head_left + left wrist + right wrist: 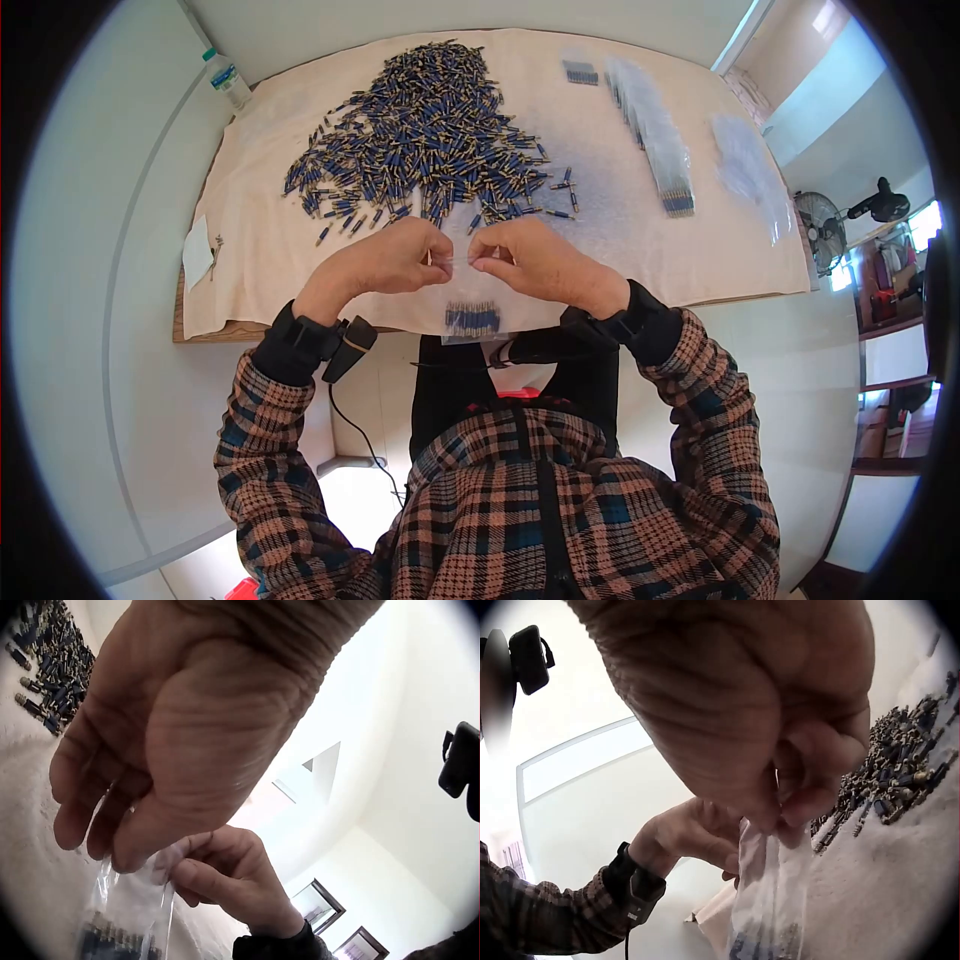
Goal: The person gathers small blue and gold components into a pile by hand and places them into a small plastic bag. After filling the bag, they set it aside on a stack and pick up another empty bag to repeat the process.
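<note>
A clear plastic bag (470,290) hangs upright at the table's front edge. Inside its lower end lies a row of small blue pieces with brass-coloured ends (472,318). My left hand (395,258) pinches the bag's top edge between thumb and fingers on the left. On the right side of the same edge, my right hand (548,258) pinches it too, a short gap from the left. The left wrist view shows the film (135,889) stretching down from both hands' fingertips. In the right wrist view the bag (769,900) drops below my right fingertips.
A large heap of loose blue-and-brass pieces (430,130) spreads beyond my hands on the cloth-covered table (260,270). Filled bags (650,140) overlap in a row at the right, with bare plastic bags (750,170) farther right. A bottle (227,78) stands at the back left.
</note>
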A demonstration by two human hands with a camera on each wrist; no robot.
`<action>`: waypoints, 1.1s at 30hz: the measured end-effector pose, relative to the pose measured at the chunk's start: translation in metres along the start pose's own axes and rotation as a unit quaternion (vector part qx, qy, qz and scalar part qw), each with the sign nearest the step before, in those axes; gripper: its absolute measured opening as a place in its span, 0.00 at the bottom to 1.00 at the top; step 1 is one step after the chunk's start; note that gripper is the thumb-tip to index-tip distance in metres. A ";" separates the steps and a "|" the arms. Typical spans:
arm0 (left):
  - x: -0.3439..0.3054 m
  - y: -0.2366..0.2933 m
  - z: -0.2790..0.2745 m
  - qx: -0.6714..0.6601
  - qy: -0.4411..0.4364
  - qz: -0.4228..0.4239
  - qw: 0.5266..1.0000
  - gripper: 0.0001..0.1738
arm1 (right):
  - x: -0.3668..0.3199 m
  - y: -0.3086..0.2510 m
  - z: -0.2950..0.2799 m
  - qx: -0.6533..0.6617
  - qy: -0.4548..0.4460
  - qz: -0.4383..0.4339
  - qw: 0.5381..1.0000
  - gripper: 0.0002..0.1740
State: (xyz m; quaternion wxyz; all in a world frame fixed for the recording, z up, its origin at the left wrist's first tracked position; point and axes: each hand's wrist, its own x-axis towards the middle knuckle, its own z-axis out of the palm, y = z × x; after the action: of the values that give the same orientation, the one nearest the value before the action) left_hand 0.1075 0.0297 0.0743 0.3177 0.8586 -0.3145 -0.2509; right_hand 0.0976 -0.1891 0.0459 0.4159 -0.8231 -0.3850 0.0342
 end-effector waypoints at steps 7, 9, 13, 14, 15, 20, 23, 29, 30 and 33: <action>-0.003 0.000 0.003 -0.017 0.031 0.009 0.999 0.06 | 0.001 -0.010 -0.007 -0.061 0.009 -0.005 0.998 0.06; -0.004 -0.001 0.004 -0.020 0.040 0.015 0.999 0.06 | 0.001 -0.011 -0.004 -0.054 0.013 -0.013 0.998 0.06; -0.007 0.002 0.010 -0.001 0.106 0.081 0.991 0.13 | -0.004 -0.005 0.007 -0.058 0.042 -0.039 0.997 0.06; -0.010 0.000 0.016 -0.033 0.155 0.116 0.981 0.16 | -0.006 -0.003 0.006 -0.056 0.051 -0.060 0.995 0.07; -0.012 0.004 0.018 -0.054 0.187 0.109 0.975 0.19 | -0.008 -0.007 -0.002 -0.079 0.062 -0.055 0.993 0.07; -0.036 -0.011 0.034 -0.101 0.304 0.067 0.945 0.16 | -0.004 -0.018 -0.049 -0.037 -0.003 -0.006 0.999 0.06; -0.048 -0.029 0.052 -0.115 0.357 0.037 0.926 0.12 | 0.004 -0.011 -0.086 -0.064 0.016 -0.022 0.998 0.06; -0.050 -0.055 0.070 -0.128 0.434 0.049 0.890 0.05 | 0.042 0.043 -0.169 -0.165 0.116 0.022 0.979 0.05; -0.049 -0.057 0.072 -0.130 0.438 0.051 0.888 0.05 | 0.049 0.056 -0.181 -0.182 0.151 0.036 0.971 0.04; -0.046 -0.061 0.073 -0.135 0.428 0.026 0.893 0.04 | 0.070 0.103 -0.213 -0.243 0.196 0.040 0.949 0.04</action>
State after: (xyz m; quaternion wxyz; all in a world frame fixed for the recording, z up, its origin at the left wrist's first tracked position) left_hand 0.0534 0.0706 -0.0074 0.5409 0.8231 -0.1338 0.1091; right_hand 0.2894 -0.3197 0.1293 0.2692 -0.9044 -0.2595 -0.2057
